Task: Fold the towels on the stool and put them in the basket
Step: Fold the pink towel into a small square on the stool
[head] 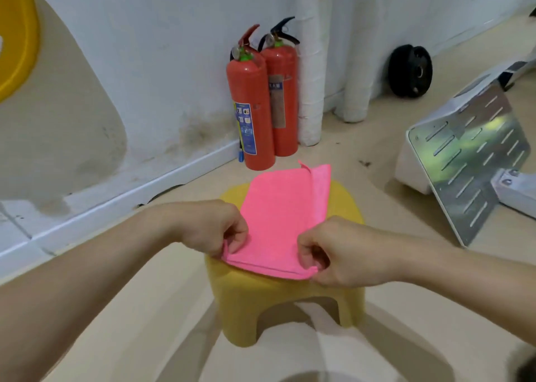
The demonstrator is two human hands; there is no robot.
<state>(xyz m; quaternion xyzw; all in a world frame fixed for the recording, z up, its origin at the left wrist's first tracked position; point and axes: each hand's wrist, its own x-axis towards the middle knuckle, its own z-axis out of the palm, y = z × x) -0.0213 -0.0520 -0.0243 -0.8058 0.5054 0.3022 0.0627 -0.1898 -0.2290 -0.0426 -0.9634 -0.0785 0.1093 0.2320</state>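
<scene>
A pink towel [280,216], folded in layers, lies flat on the yellow plastic stool [272,297] in the middle of the head view. My left hand [216,231] pinches the towel's near left corner. At the near right corner my right hand [330,254] pinches the folded edge. The towel's far end reaches past the stool's back rim, with a small tag sticking up there. No basket shows in the view.
Two red fire extinguishers [258,106] stand against the white wall behind the stool, beside a white wrapped pipe [311,91]. A perforated metal machine base [475,161] sits on the floor to the right, a black wheel [410,71] behind it.
</scene>
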